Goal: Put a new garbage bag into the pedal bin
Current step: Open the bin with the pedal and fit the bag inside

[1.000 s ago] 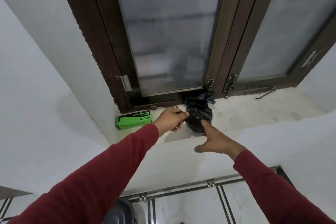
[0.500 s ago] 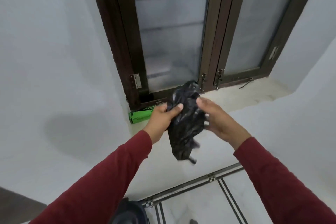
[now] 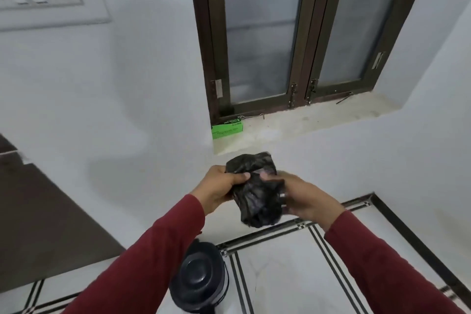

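We clamp the crumpled garbage bag (image 3: 254,194) in both grips — left hand (image 3: 224,187), right hand (image 3: 304,197) — with the lidded pedal bin (image 3: 200,278) directly below, nearer our left arm.

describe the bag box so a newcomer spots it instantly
Find the brown-framed window and drop to its pale sill. At the sill's far left end, against the frame's corner, lies a small green garbage bag box. It is the only bright green thing in view.

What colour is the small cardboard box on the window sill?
Bright green, with small dark print, on the small cardboard box at the sill's left end; head view.
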Demonstrator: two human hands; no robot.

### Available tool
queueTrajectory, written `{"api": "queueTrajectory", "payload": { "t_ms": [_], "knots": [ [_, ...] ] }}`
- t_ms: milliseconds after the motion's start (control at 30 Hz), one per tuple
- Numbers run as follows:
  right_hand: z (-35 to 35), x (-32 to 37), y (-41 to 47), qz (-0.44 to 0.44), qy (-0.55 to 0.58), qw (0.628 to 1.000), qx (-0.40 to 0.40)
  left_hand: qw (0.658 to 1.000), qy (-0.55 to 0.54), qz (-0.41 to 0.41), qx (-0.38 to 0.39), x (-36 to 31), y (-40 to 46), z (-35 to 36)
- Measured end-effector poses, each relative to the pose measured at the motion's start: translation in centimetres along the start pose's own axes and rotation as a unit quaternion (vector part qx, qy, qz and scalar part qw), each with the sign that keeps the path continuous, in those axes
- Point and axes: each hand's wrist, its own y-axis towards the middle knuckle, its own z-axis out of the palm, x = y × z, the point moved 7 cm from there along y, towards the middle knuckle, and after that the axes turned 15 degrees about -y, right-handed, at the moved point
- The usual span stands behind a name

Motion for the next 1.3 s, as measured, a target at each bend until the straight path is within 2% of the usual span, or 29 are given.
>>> {"api": "queueTrajectory", "payload": {
  "t_ms": [33,100,200,333,500,633,733,800,867,933,967,1033,1067,1100,1167,1200,1267,1300],
  "knots": [
    [1.1,-1.1,-0.7,0.017,-0.023,0.999,0.046,1.0,-0.005,0.013,-0.022,0.0,-0.8,-0.3],
    [1.9,-2.4,-1.3,0.033,-0.03,0.998,0.054,0.998,0.018,0.021,-0.056,0.2,-2.9,-0.8],
    [2.0,-2.3,-2.9,0.005,0.031,0.999,-0.044,0.994,0.061,-0.029,-0.09,1.9,-7.6,-1.1],
    [3.6,-2.7,-5.5,-0.019,0.041,0.994,-0.095,0.991,0.079,0.043,-0.095,3.9,-12.5,-1.3],
    [7.1,-4.2,-9.0,-0.04,0.047,0.993,-0.098,0.986,0.01,0.006,-0.166,8.4,-17.0,-3.5],
    [10.0,-5.8,-11.4,-0.026,0.04,0.995,-0.091,0.977,0.017,-0.051,-0.206,10.4,-20.8,-4.2],
    [12.2,-6.2,-12.7,-0.038,0.033,0.994,-0.094,0.979,0.022,-0.077,-0.19,11.2,-23.0,-4.6],
    [13.5,-6.3,-13.5,-0.036,0.023,0.995,-0.094,0.981,-0.031,-0.073,-0.18,12.0,-24.1,-5.1],
    [14.2,-6.6,-14.1,-0.033,0.013,0.994,-0.101,0.973,-0.093,-0.06,-0.202,12.5,-24.8,-6.3],
    [14.2,-6.8,-14.5,-0.048,-0.056,0.99,-0.124,0.958,-0.19,-0.062,-0.204,13.0,-25.5,-7.2],
    [14.3,-6.7,-14.6,-0.06,-0.163,0.976,-0.13,0.946,-0.248,-0.068,-0.2,13.2,-25.9,-7.7],
    [15.2,-6.5,-15.1,-0.069,-0.404,0.901,-0.142,0.926,-0.314,-0.064,-0.199,13.3,-26.7,-8.6],
    [15.7,-5.8,-15.6,-0.098,-0.459,0.867,-0.17,0.926,-0.311,-0.052,-0.205,13.1,-26.8,-9.3],
    [16.3,-4.9,-16.2,-0.135,-0.454,0.857,-0.204,0.929,-0.301,-0.036,-0.211,12.9,-26.9,-10.0],
    [17.9,-3.0,-17.5,-0.166,-0.321,0.91,-0.206,0.935,-0.284,-0.003,-0.215,12.4,-27.4,-11.6],
    [19.2,-2.9,-17.4,-0.142,-0.256,0.942,-0.162,0.938,-0.279,0.007,-0.206,12.1,-27.6,-12.0],
    [22.2,-3.3,-17.3,-0.083,-0.233,0.966,-0.075,0.94,-0.292,0.021,-0.177,11.4,-28.1,-12.3],
    [23.1,-3.8,-16.9,-0.065,-0.226,0.97,-0.069,0.936,-0.304,0.028,-0.173,11.1,-28.3,-12.7]
  ]
}}
